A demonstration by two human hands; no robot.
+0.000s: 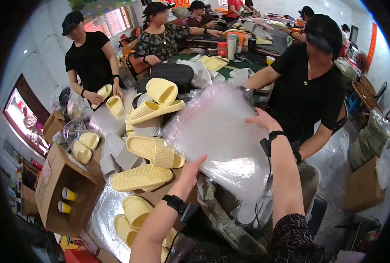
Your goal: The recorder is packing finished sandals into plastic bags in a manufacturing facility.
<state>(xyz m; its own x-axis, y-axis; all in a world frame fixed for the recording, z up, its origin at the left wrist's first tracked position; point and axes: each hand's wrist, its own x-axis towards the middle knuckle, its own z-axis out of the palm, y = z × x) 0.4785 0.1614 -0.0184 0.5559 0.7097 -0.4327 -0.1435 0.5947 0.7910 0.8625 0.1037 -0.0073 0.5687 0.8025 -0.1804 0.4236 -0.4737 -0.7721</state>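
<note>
The left hand and right hand grasp clear plastic bags. Yellow slide sandals lie toward the table's near edge.

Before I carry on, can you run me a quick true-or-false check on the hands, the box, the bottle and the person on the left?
1. My left hand and right hand both touch the stack of clear plastic. True.
2. The open cardboard box at left is packed with slippers. False: two yellow-and-white cups show inside it.
3. The co-worker in black at left has a yellow slipper in hand. True.
4. The white bottle stands to the left of the red jar. False: it stands to its right.
5. Both of my wrists are bare. False: each wears a black band.
</note>
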